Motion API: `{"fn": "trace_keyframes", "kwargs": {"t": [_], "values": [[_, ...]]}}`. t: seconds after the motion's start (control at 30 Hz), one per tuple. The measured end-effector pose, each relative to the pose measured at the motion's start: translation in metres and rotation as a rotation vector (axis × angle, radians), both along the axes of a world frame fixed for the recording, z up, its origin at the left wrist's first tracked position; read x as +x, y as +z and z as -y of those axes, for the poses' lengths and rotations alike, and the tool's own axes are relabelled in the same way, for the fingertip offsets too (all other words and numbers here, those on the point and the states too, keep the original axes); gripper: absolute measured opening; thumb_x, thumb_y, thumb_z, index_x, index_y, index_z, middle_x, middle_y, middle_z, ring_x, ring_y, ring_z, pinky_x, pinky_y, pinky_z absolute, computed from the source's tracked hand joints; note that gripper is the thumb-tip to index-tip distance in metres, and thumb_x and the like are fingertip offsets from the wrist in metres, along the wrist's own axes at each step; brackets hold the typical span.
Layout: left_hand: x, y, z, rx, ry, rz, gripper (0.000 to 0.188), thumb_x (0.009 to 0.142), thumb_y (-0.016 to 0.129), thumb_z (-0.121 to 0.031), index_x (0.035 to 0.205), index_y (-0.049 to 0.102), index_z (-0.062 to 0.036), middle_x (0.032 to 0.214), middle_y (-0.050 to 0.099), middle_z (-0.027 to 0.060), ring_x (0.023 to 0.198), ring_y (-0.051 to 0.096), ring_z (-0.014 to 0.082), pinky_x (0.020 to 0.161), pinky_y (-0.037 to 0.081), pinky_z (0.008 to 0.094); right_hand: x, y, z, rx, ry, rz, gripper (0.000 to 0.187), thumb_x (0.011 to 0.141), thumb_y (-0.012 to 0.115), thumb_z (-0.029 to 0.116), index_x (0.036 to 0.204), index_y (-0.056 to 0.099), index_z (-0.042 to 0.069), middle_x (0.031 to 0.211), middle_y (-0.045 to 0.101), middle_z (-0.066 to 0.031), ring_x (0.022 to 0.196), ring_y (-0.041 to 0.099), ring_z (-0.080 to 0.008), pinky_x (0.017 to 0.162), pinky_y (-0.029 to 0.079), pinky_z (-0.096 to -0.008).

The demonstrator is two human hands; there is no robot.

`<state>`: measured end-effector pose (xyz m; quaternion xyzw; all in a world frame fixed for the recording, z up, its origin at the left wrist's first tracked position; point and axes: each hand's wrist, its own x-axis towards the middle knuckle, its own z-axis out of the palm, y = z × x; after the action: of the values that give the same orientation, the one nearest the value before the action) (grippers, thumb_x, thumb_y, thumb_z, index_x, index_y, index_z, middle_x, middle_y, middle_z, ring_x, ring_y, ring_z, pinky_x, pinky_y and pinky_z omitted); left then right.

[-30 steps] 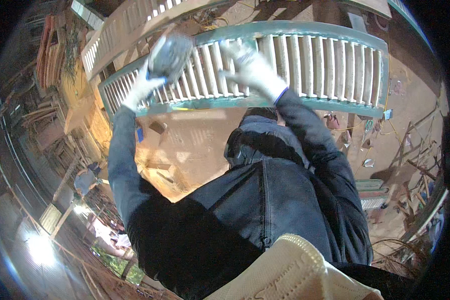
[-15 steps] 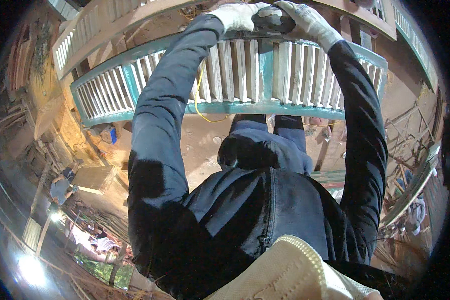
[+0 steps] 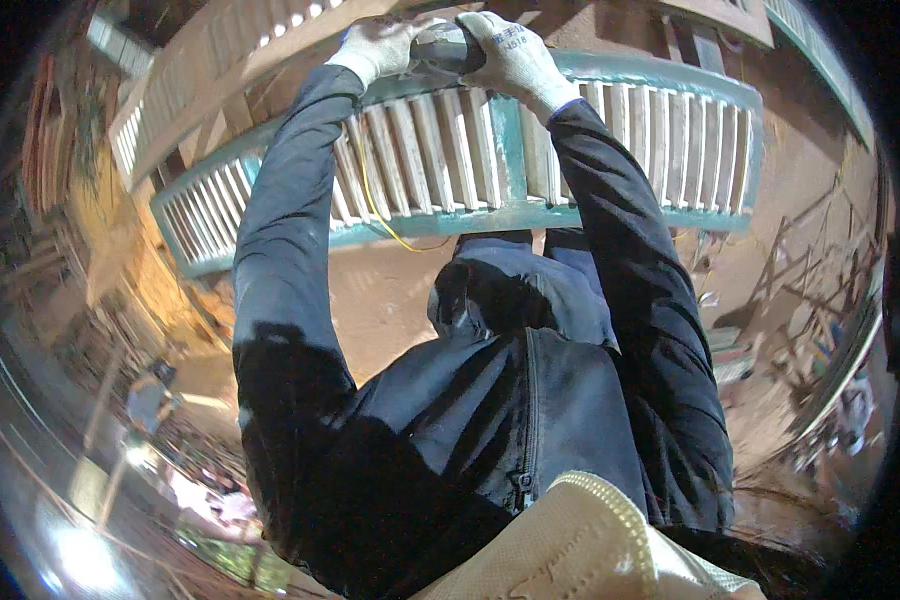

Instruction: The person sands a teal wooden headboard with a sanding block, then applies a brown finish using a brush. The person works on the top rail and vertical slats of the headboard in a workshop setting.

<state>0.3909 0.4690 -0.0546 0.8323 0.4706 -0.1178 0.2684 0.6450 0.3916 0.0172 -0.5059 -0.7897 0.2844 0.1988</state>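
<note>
A brown floor point(image 3: 385, 285) is seen all around, with stacked boards point(image 3: 48, 165) at the far left and loose sticks point(image 3: 805, 275) strewn at the right. Across it a long shutter point(image 3: 508, 150) is laid, teal-framed and pale-slatted; beyond it, at the far left, a second, paler shutter point(image 3: 200, 90) is set. How the teal one is held up cannot be made out. At its far rail, left of the middle, a dark, rounded tool point(image 3: 444, 50) is placed; whether the rail is touched is hidden. The tool is gripped from both sides: its left by the gloved left hand point(image 3: 380, 48), its right by the gloved right hand point(image 3: 510, 62), with fingers curled around it. Near the left sleeve a yellow cord point(image 3: 368, 190) is draped over the slats.

The tool is judged hard, stiff and fairly heavy, best held by its body with both hands. The shutter is judged rigid but awkwardly long, its thin slats easily cracked; it should be taken by the frame.
</note>
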Motion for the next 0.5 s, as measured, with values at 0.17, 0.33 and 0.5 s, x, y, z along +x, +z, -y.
{"fn": "trace_keyframes", "kwargs": {"t": [0.17,0.33,0.5], "values": [[0.079,0.084,0.015,-0.006,-0.187,-0.018,0.059,0.078,0.065,-0.018,0.134,0.051,-0.0276,0.112,0.067,0.0117,0.100,0.064,0.0353,0.086,0.051,0.0431,0.032,-0.021,0.011,0.102,-0.091,-0.102,0.064,0.064,0.081,0.019,0.121,0.055,0.009,0.117,0.061,-0.0144,0.106,0.061,-0.0344,0.091,0.051,-0.0406],[0.055,0.080,0.015,0.438,-0.349,0.013,0.050,0.079,0.066,-0.023,0.128,0.057,-0.0232,0.108,0.067,0.0155,0.098,0.064,0.0359,0.083,0.051,0.0440,0.006,-0.017,0.007,-0.054,-0.100,-0.138,0.054,0.063,0.075,0.012,0.113,0.055,0.012,0.104,0.060,-0.0130,0.100,0.062,-0.0340,0.082,0.051,-0.0437],[0.076,0.091,0.007,0.143,-0.207,-0.337,0.042,0.078,0.067,-0.028,0.119,0.063,-0.0166,0.098,0.069,0.0168,0.089,0.067,0.0382,0.078,0.053,0.0455,0.032,-0.023,0.018,0.074,-0.210,-0.254,0.056,0.061,0.076,0.013,0.112,0.055,0.014,0.103,0.060,-0.0090,0.098,0.063,-0.0314,0.082,0.053,-0.0415]]}}
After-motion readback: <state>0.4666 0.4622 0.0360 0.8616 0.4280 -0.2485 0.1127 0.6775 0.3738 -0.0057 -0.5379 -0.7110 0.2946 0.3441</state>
